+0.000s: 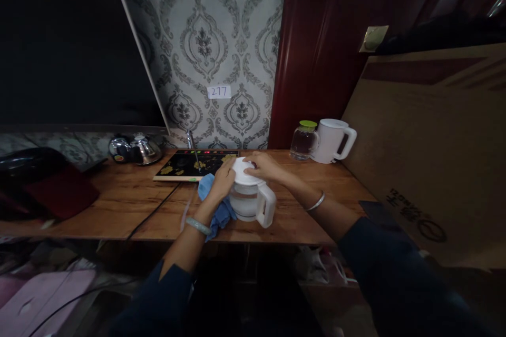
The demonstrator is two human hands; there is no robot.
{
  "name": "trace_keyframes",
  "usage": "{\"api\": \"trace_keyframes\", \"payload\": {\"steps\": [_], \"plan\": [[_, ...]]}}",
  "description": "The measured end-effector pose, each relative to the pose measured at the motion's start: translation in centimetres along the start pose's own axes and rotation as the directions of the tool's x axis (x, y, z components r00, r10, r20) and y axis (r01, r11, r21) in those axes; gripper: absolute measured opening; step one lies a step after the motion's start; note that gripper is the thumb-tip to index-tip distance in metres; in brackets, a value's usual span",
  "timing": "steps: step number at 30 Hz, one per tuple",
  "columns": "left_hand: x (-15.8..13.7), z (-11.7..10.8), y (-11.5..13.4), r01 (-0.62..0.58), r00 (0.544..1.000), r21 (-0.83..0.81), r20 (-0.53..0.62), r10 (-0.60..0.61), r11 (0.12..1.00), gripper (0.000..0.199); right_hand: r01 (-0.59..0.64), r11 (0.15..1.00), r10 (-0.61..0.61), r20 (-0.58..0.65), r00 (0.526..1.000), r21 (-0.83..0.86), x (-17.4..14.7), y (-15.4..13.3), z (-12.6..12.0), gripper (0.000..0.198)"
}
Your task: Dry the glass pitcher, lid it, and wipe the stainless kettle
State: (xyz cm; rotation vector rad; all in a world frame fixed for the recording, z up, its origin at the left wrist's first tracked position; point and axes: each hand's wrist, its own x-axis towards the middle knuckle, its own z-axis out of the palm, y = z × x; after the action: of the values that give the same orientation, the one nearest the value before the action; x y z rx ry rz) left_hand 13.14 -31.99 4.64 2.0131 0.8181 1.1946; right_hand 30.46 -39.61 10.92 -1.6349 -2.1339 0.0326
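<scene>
A clear glass pitcher (242, 205) with a white handle stands upright near the table's front edge, its handle turned towards me on the right. On its top sits a white lid (245, 176). My left hand (224, 180) presses its fingers against the lid's left edge and steadies the pitcher. With curled fingers my right hand (264, 166) grips the lid from the right; its fingertips are partly hidden. A crumpled blue cloth (220, 218) lies just left of the pitcher, partly under my left wrist.
Behind stands a black induction cooker (193, 163) with a faucet-like metal tube (190, 139). A shiny kettle (145, 149) is farther left. At the back right are a green-lidded jug (303, 142) and a white pitcher (331, 142), beside a large cardboard box (430, 158). A black cord (152, 213) crosses the wooden table (114, 205).
</scene>
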Motion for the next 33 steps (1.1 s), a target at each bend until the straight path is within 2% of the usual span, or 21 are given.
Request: {"api": "trace_keyframes", "payload": {"steps": [6, 11, 16, 27, 33], "plan": [[-0.1, 0.0, 0.0, -0.013, 1.0, -0.011, 0.018, 0.013, 1.0, 0.047, -0.019, 1.0, 0.019, -0.023, 1.0, 0.012, -0.6, 0.1, 0.5, 0.038], [-0.2, 0.0, -0.1, -0.036, 0.999, 0.038, 0.026, 0.035, 0.999, 0.047, 0.0, 1.0, -0.001, -0.029, 1.0, -0.004, -0.9, 0.1, 0.7, 0.035], [-0.4, 0.1, -0.3, -0.046, 0.998, 0.052, 0.047, 0.044, 0.998, 0.049, -0.031, 1.0, 0.03, -0.046, 0.998, -0.004, -1.2, -0.4, 0.9, 0.034], [-0.1, 0.1, -0.5, -0.085, 0.995, 0.083, 0.06, 0.08, 0.993, 0.05, -0.057, 0.987, 0.079, -0.142, 0.987, 0.153, -1.5, 0.5, 2.0, 0.035], [0.0, 0.1, 0.0, -0.01, 0.997, 0.157, 0.078, -0.002, 0.988, 0.053, -0.005, 0.963, 0.055, -0.176, 0.983, 0.271, -0.6, 2.0, 2.6, 0.035]]}}
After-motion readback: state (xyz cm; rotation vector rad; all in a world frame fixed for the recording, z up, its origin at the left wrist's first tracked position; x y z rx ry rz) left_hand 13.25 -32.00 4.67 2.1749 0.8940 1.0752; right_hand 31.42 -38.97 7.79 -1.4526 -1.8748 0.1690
